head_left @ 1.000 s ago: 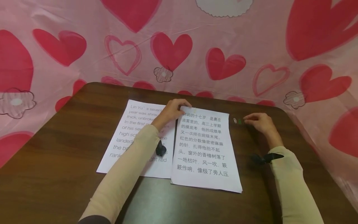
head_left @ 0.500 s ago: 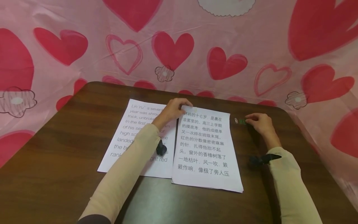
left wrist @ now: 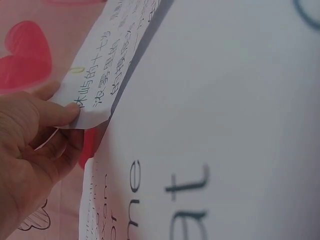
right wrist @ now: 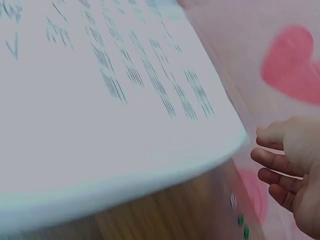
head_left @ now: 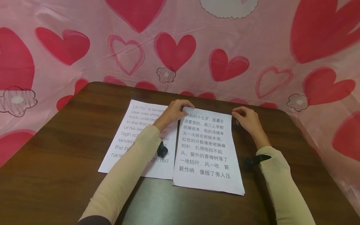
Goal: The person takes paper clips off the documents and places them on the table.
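With thumb and fingers, my left hand pinches the top left corner of a sheet printed in Chinese; the left wrist view shows the thumb on top of the paper. A yellow paper clip sits on this sheet's top edge. My right hand hovers by the top right corner. In the right wrist view its fingers are loosely bent, a gap shows under the thumb, and nothing is seen in them. Below that hand lie a white paper clip and two green paper clips.
A sheet printed in English lies left of the Chinese one, partly under my left forearm. Both rest on a dark brown wooden table. Behind the table hangs a pink cloth with red hearts.
My right hand has moved left from the green paper clips to the Chinese sheet's top right corner. A second green clip came into sight beside the first. The left hand keeps its place.
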Action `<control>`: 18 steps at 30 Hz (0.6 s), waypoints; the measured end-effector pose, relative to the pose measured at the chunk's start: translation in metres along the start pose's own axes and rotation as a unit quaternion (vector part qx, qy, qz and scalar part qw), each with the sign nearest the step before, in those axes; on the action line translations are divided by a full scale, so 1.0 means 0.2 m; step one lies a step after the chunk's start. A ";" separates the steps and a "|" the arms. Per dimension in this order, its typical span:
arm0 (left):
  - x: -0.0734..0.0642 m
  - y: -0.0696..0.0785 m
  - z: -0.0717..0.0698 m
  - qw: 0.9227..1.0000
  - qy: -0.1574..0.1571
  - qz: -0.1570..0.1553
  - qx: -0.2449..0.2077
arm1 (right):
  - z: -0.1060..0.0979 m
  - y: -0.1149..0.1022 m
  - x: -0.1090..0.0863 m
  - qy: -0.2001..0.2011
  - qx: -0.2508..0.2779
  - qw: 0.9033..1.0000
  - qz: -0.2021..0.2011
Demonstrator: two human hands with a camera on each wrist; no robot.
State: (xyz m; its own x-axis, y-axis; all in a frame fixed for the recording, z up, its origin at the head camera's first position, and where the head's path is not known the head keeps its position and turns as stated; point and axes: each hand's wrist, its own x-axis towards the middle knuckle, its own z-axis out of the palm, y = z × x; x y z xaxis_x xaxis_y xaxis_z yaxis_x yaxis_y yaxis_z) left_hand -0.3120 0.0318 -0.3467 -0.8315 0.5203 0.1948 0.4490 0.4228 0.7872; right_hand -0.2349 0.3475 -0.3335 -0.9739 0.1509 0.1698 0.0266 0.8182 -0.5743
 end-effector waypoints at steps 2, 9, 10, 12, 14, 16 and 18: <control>0.00 0.00 0.00 1.000 0.001 0.002 0.000 | 0.04 -0.07 0.01 -0.018 0.011 1.000 -0.017; 0.00 0.00 -0.01 1.000 0.005 0.011 0.003 | 0.15 -0.31 0.05 -0.096 0.025 0.993 -0.071; 0.00 0.00 -0.01 1.000 0.005 0.011 0.002 | 0.16 -0.34 0.05 -0.102 0.027 0.991 -0.081; 0.00 0.00 -0.01 1.000 0.005 0.013 0.002 | 0.19 -0.39 0.06 -0.113 0.026 0.988 -0.102; 0.00 0.00 -0.01 1.000 0.006 0.019 0.001 | 0.22 -0.42 0.07 -0.119 0.022 0.985 -0.120; 0.00 0.00 -0.01 1.000 0.007 0.028 0.001 | 0.24 -0.45 0.08 -0.126 0.018 0.983 -0.130; 0.00 -0.01 -0.01 0.999 0.008 0.039 0.002 | 0.26 -0.47 0.08 -0.132 0.011 0.982 -0.135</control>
State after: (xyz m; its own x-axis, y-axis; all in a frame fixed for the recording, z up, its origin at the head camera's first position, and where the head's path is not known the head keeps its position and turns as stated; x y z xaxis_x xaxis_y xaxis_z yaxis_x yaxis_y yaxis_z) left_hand -0.3136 0.0300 -0.3464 -0.7991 0.5402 0.2638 0.5132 0.3843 0.7675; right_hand -0.2658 0.2444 -0.3195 -0.9693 -0.2212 0.1070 -0.2429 0.7964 -0.5539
